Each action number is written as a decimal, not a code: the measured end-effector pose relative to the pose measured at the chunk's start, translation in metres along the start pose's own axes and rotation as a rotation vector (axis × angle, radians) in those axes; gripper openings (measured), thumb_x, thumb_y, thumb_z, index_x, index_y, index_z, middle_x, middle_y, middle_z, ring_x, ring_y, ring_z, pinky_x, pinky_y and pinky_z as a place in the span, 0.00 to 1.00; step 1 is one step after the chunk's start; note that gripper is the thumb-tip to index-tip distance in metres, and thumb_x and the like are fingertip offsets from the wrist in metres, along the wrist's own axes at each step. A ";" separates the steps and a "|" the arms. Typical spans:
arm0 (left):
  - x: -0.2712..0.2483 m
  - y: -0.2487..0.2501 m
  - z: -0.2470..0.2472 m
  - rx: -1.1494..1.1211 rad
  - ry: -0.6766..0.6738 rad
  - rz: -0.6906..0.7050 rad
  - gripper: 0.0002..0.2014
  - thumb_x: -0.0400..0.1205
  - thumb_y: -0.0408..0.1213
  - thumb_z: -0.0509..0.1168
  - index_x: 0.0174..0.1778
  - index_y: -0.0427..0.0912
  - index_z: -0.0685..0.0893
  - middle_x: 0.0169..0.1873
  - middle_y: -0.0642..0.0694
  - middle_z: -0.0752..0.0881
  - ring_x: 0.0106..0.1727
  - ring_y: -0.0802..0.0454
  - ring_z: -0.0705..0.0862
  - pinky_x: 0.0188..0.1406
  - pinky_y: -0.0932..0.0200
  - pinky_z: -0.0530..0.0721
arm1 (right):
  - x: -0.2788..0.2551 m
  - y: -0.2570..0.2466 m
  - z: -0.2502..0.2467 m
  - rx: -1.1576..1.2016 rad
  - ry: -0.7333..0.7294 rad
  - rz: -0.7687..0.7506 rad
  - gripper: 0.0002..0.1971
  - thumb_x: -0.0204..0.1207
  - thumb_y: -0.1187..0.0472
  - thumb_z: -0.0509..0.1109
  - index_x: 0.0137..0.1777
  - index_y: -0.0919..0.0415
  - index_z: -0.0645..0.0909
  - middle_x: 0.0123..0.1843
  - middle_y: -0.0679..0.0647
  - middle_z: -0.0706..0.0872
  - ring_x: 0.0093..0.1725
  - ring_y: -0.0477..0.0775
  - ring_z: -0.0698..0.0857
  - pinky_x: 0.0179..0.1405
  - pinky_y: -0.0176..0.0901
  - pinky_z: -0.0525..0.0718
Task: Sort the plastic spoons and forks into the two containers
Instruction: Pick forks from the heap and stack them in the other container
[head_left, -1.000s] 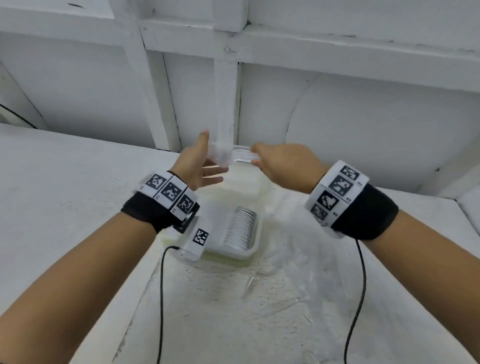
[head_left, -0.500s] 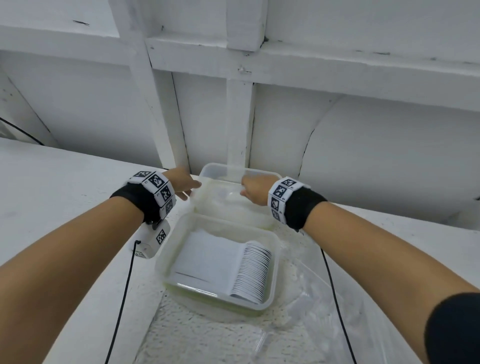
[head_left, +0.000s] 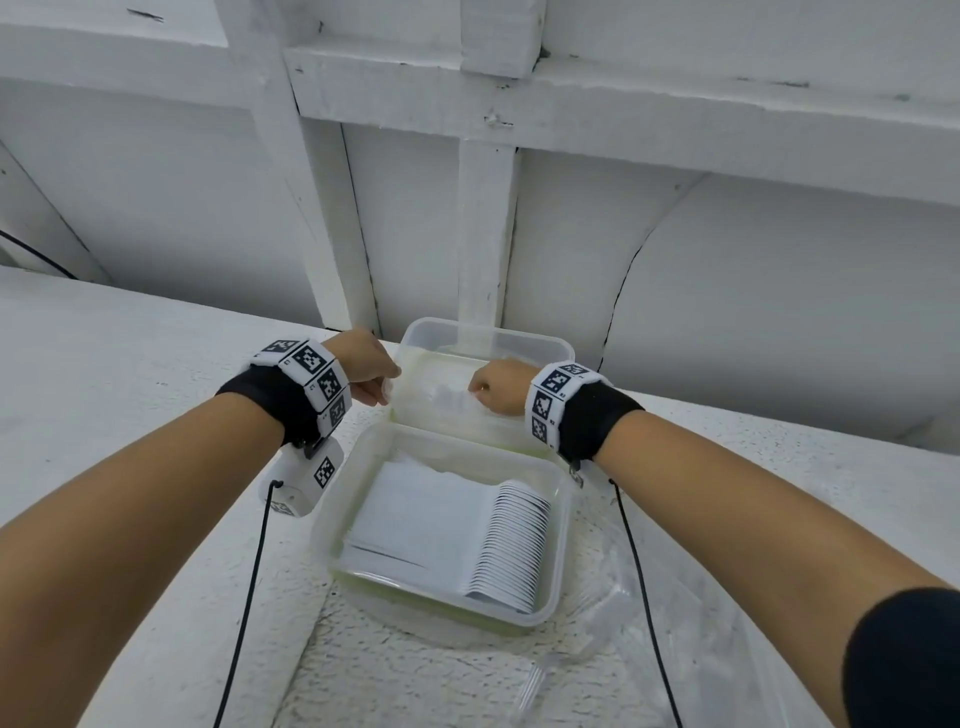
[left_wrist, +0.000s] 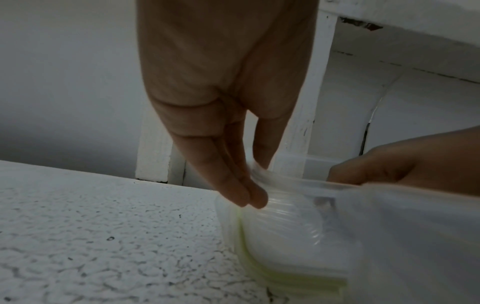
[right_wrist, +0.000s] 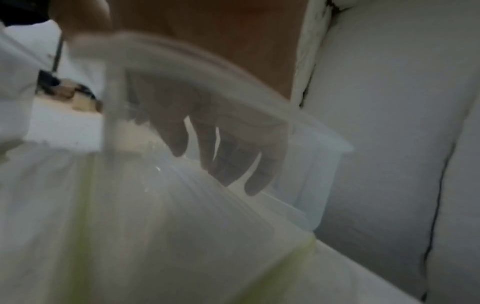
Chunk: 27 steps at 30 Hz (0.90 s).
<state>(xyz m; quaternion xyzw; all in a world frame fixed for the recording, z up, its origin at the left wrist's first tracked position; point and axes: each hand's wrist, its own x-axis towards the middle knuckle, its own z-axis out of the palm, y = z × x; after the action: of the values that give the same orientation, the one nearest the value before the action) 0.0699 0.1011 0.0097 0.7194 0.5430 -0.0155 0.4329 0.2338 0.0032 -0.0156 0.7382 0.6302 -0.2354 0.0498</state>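
Head view bright, evenly lit, bowed at the edges; both wrist views dim, grainy and motion-blurred.

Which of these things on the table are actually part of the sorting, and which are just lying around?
Part of the job:
- near container with a neat row of white cutlery
- far container, which the left hand and right hand are lowering a batch into
- loose clear cutlery

Just lying about:
- clear plastic bag
- wrist cables

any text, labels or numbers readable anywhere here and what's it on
No readable words, brands or numbers.
Left wristband: black-and-white square marker patterns, with tiny characters beside them too small to read.
Right wristband: the same, unreadable.
Near container and far container: no label visible.
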 end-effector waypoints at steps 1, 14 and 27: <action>0.000 0.000 0.000 -0.003 -0.001 0.002 0.10 0.83 0.31 0.62 0.39 0.29 0.82 0.29 0.39 0.85 0.19 0.57 0.84 0.26 0.65 0.86 | -0.001 -0.002 0.000 0.065 -0.019 -0.013 0.17 0.83 0.64 0.57 0.67 0.64 0.80 0.69 0.55 0.81 0.63 0.54 0.80 0.58 0.34 0.76; -0.019 -0.005 -0.002 -0.009 0.113 0.053 0.08 0.84 0.38 0.59 0.53 0.38 0.79 0.46 0.42 0.83 0.43 0.48 0.82 0.34 0.59 0.80 | -0.036 -0.002 -0.012 0.232 0.076 0.028 0.19 0.84 0.62 0.54 0.67 0.75 0.75 0.70 0.64 0.79 0.69 0.65 0.76 0.69 0.50 0.72; -0.169 0.005 0.044 -0.138 0.163 0.497 0.08 0.85 0.38 0.59 0.48 0.42 0.83 0.36 0.49 0.85 0.33 0.57 0.81 0.33 0.63 0.79 | -0.231 0.015 0.020 0.306 0.326 -0.088 0.18 0.82 0.56 0.62 0.72 0.52 0.74 0.60 0.51 0.76 0.53 0.45 0.78 0.49 0.28 0.68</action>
<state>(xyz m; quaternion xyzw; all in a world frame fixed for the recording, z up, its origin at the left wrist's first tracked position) 0.0248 -0.0570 0.0682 0.7983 0.3824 0.1864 0.4263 0.2205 -0.2168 0.0580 0.7372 0.6184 -0.2079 -0.1756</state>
